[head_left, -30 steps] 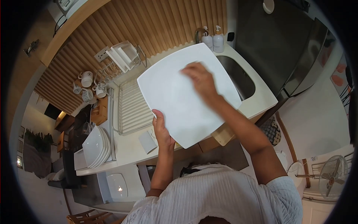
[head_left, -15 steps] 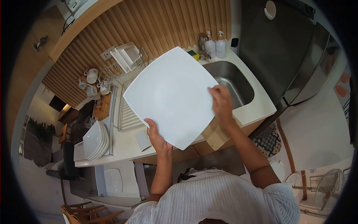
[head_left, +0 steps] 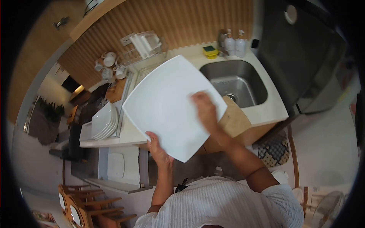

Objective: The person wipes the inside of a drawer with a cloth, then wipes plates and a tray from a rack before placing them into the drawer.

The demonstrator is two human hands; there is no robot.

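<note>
The large plate [head_left: 163, 102] was before you, your left hand [head_left: 159, 153] at its near-left edge, your right hand [head_left: 205, 111] over its face. Behind it, rightward, the sink [head_left: 247, 84] sat in the tabletop [head_left: 270, 116], with two pump bottles [head_left: 240, 48] beyond. Stacked plates [head_left: 102, 119] stood leftward, above a drawer [head_left: 132, 171] holding another plate [head_left: 115, 165].

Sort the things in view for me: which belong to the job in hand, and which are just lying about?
In the job:
large white plate
left hand, gripping its edge
right hand, blurred, at its face
perhaps the stacked plates

Apparently just lying about:
mugs
sponge
pump bottles
</note>
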